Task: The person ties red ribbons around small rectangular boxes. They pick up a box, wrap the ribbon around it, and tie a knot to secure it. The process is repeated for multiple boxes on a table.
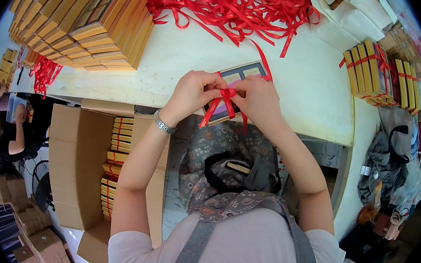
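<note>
A flat gift box [214, 115] with a dark, gold-edged top lies tilted at the front edge of the white table. Red ribbon [209, 115] wraps round it and forms a bow [228, 93] over its middle. Pinched fingers of my left hand [197, 89] grip the bow's left side. On its right side my right hand [257, 96] also pinches the ribbon, thumb and forefinger together. Loose ribbon tails hang down over the box's near side. My hands hide much of the box top.
Stacked gold-edged boxes [104, 27] stand at the table's left. A heap of red ribbons [231, 5] spreads across the back. Ribbon-tied boxes [371, 70] sit at the right. Below, an open carton [75, 160] holds several tied boxes. Another person [10, 134] sits at the far left.
</note>
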Demonstrator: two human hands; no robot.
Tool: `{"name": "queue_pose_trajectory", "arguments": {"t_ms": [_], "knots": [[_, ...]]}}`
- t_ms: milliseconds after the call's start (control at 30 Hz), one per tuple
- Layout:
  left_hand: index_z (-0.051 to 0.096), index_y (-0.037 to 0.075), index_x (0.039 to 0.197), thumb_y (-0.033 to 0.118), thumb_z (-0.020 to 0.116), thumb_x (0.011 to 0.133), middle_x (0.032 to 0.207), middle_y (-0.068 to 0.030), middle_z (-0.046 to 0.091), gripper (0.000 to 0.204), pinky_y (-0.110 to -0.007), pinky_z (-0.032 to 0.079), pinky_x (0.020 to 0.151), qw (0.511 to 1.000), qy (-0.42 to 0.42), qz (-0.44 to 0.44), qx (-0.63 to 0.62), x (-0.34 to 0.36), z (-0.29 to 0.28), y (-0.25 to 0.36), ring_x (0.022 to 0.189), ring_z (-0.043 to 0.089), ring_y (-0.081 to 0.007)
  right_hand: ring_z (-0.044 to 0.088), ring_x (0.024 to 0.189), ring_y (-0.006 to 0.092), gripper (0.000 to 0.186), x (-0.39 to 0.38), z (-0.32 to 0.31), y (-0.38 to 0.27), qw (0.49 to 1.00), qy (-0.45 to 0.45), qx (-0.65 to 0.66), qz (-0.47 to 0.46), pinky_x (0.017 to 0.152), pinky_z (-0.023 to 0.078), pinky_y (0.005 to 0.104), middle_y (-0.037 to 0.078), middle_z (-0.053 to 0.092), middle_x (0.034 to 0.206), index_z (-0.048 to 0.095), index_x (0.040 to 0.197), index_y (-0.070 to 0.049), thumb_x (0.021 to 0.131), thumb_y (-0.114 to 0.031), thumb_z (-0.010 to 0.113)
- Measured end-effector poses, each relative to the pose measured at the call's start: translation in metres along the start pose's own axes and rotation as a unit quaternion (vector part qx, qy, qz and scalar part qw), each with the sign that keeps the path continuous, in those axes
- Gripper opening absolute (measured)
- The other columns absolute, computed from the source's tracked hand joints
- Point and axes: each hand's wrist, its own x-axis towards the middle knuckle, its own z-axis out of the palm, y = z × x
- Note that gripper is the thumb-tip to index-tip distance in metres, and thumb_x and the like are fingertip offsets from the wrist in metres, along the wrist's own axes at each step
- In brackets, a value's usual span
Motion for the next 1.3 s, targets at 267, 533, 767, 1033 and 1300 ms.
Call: {"name": "queue_pose_trajectory", "arguments": {"t_ms": [267, 533, 767, 1033, 1300], "knots": [[0.055, 0.003, 0.093, -0.005, 0.075, 0.078, 0.082, -0.0023, 0.069, 0.027, -0.021, 0.050, 0.069, 0.985, 0.041, -0.057, -0.156, -0.003, 0.004, -0.006, 0.075, 0.062, -0.0055, 0.062, 0.084, 0.0227, 0.019, 0.040, -0.009, 0.023, 0.949, -0.126, 0.277, -0.083, 0.076, 0.050, 0.0355, 0.007, 0.065, 0.079, 0.074, 0.094, -0.010, 0.075, -0.012, 0.076], [0.049, 0.004, 0.094, -0.003, 0.077, 0.079, 0.083, -0.0040, 0.069, 0.032, -0.021, 0.051, 0.072, 0.983, 0.031, -0.085, -0.161, -0.007, 0.004, -0.005, 0.080, 0.063, -0.0058, 0.063, 0.085, 0.0224, 0.020, 0.057, -0.019, 0.032, 0.937, -0.218, 0.234, -0.137, 0.077, 0.051, 0.0338, 0.008, 0.069, 0.087, 0.073, 0.096, -0.007, 0.077, -0.008, 0.072], [0.051, 0.003, 0.092, -0.002, 0.076, 0.079, 0.082, -0.0023, 0.066, 0.029, -0.022, 0.051, 0.069, 0.984, 0.041, -0.084, -0.150, -0.007, 0.005, -0.004, 0.076, 0.062, -0.0053, 0.063, 0.082, 0.0253, 0.018, 0.060, -0.014, 0.035, 0.933, -0.213, 0.222, -0.187, 0.074, 0.051, 0.0356, 0.007, 0.066, 0.080, 0.071, 0.091, -0.007, 0.074, -0.007, 0.073], [0.048, 0.005, 0.094, -0.005, 0.075, 0.080, 0.080, 0.0015, 0.060, 0.032, -0.019, 0.048, 0.069, 0.980, 0.035, -0.072, -0.184, -0.009, 0.004, -0.010, 0.076, 0.058, -0.0034, 0.062, 0.077, 0.0204, 0.018, 0.056, -0.010, 0.031, 0.930, -0.202, 0.236, -0.196, 0.068, 0.051, 0.0319, 0.006, 0.064, 0.078, 0.070, 0.093, -0.009, 0.075, -0.007, 0.074], [0.049, 0.004, 0.095, -0.001, 0.076, 0.080, 0.082, -0.0015, 0.064, 0.031, -0.023, 0.051, 0.071, 0.980, 0.022, -0.032, -0.194, -0.006, 0.001, -0.013, 0.077, 0.061, -0.0063, 0.056, 0.058, 0.0175, 0.014, 0.052, 0.003, 0.035, 0.918, -0.144, 0.319, -0.185, 0.055, 0.046, 0.0282, 0.007, 0.062, 0.075, 0.064, 0.084, -0.005, 0.075, -0.005, 0.074]]}}
